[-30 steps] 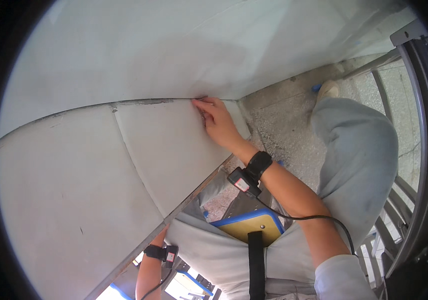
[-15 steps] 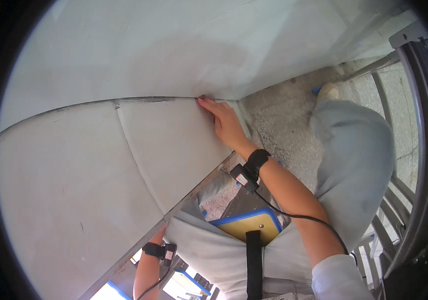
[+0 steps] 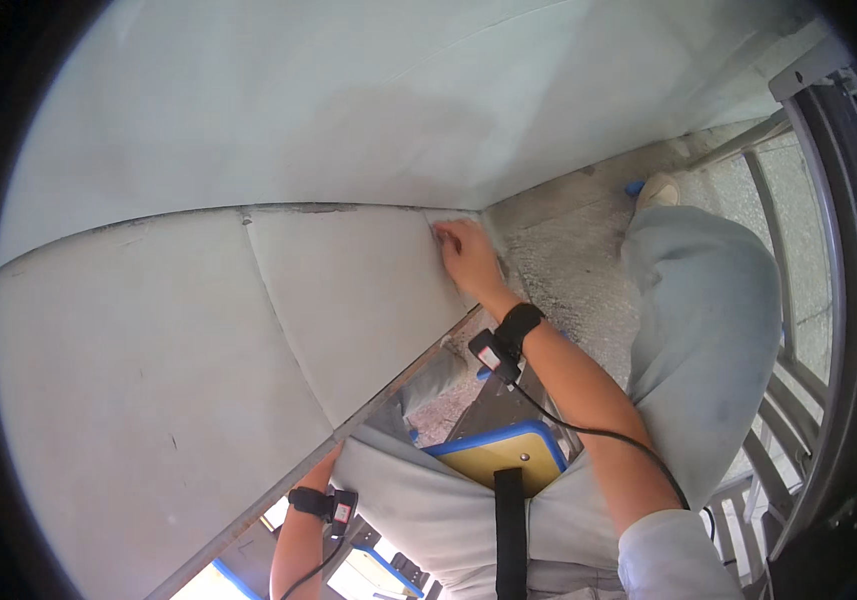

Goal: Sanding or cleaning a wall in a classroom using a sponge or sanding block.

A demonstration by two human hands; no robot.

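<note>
Large white panels fill the view: a lower panel butts against an upper white surface along a dark seam. My right hand lies on the lower panel's upper right corner, fingertips bent at the seam, with nothing visible in it. A black wrist strap with a small device and a cable sits on that arm. My left forearm, also strapped, rises from the bottom edge. Its hand disappears behind the panel's lower edge.
I sit on a stool with a yellow, blue-rimmed seat. My grey-trousered right leg and pale shoe stretch over a speckled floor. A metal railing runs along the right.
My right hand has slid a little to the right along the seam, from near the panel's top edge to its upper right corner. The left arm has hardly moved.
</note>
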